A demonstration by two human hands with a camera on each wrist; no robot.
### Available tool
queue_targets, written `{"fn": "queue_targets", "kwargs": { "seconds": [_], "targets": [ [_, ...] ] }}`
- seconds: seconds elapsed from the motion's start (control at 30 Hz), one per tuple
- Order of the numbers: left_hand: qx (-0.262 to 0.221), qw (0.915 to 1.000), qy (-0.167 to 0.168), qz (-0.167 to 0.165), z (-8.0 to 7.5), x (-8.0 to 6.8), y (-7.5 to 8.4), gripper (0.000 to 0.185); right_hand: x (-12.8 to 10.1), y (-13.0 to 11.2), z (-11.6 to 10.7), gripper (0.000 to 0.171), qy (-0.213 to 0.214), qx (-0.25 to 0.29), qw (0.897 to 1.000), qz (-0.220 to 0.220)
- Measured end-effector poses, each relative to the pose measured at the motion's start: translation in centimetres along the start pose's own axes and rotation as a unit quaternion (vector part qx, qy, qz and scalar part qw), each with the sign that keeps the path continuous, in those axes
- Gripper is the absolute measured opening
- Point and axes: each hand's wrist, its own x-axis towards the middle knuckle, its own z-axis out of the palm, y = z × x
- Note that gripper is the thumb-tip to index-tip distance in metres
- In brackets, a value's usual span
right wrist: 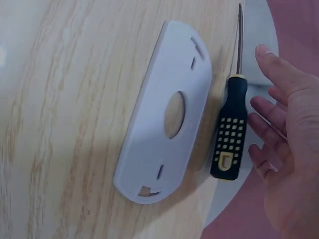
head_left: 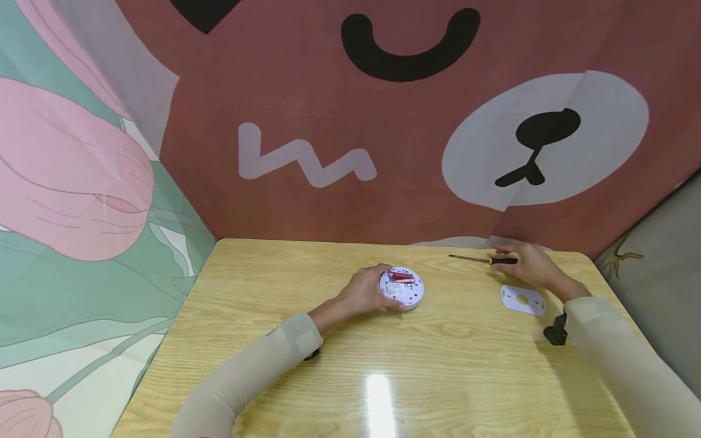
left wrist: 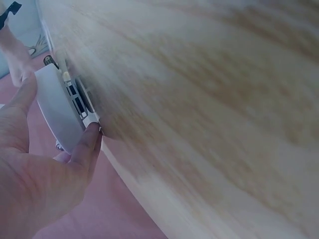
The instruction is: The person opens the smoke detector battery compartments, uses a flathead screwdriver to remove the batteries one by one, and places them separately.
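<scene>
My left hand holds a round white smoke detector by its rim on the table, fingers on the far side and thumb on the near side. Its back faces up, and red batteries show in it. In the left wrist view the white detector is seen edge-on between thumb and fingers. Over at the right, my right hand is beside the dark, yellow-dotted handle of a screwdriver, its fingers loosely bent and not wrapped round it. A white mounting plate with a central hole lies nearer me.
The wooden table ends at a fabric backdrop with a printed bear. Flower-printed cloth hangs on the left, and a grey surface stands on the right. The screwdriver's shaft points left along the table's back edge.
</scene>
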Motion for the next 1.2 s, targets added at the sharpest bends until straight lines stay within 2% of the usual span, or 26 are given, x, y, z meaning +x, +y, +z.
{"fn": "queue_targets", "kwargs": {
  "seconds": [0.43,0.8,0.97,1.2],
  "targets": [
    [-0.007,0.9999,-0.004,-0.010,-0.2,0.1,0.0,0.098,0.5,-3.7,-0.8,0.063,-0.003,-0.015,0.999,-0.034],
    [-0.006,1.0000,-0.001,-0.007,-0.1,0.2,-0.3,0.099,1.7,-7.2,-0.2,0.060,0.042,-0.007,0.990,-0.134],
    [-0.004,0.9999,-0.003,-0.009,0.0,0.2,-0.2,0.099,2.0,-8.6,0.2,0.060,0.033,-0.007,0.990,-0.139],
    [-0.009,0.9999,-0.005,-0.011,-0.1,0.0,0.1,0.098,2.5,-10.5,0.6,0.061,0.000,0.002,0.992,-0.124]
  ]
}}
